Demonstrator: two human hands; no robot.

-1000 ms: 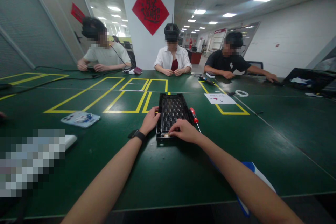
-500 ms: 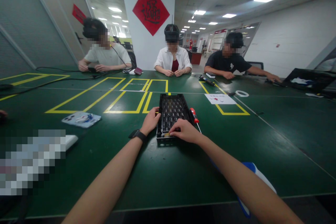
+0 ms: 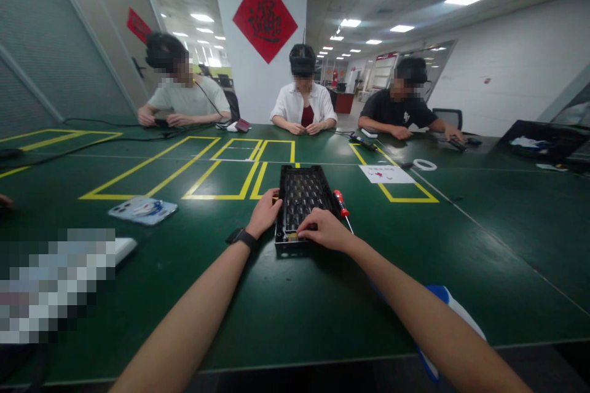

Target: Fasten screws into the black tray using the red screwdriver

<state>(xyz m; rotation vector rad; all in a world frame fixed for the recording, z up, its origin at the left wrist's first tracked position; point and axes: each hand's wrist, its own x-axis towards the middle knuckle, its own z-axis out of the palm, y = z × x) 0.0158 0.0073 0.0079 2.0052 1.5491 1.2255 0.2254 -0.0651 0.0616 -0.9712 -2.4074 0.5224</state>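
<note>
A black, shallow oblong case (image 3: pixel 306 196) lies in front of me, with rows of small shiny pieces in it. Gripping its left edge is my left hand (image 3: pixel 265 214), a dark band on the wrist. At the near end of the case, my right hand (image 3: pixel 325 229) has thumb and fingertips pinched together beside a small yellowish part (image 3: pixel 292 236). Whatever sits between those fingertips is too small or hidden to make out. A screwdriver (image 3: pixel 341 202) with a red and black handle rests against the right side of the case.
On the green table (image 3: pixel 193 331), a phone (image 3: pixel 142 209) lies to the left, and a white sheet (image 3: pixel 386 174) and tape roll (image 3: pixel 424 164) to the right. A blue and white object (image 3: pixel 454 310) sits under my right forearm. Three people sit across, with cables and yellow tape lines between.
My hands and the case stay practically in place. Across the table, the person at right has drawn an outstretched hand back inward, now with a dark object at it.
</note>
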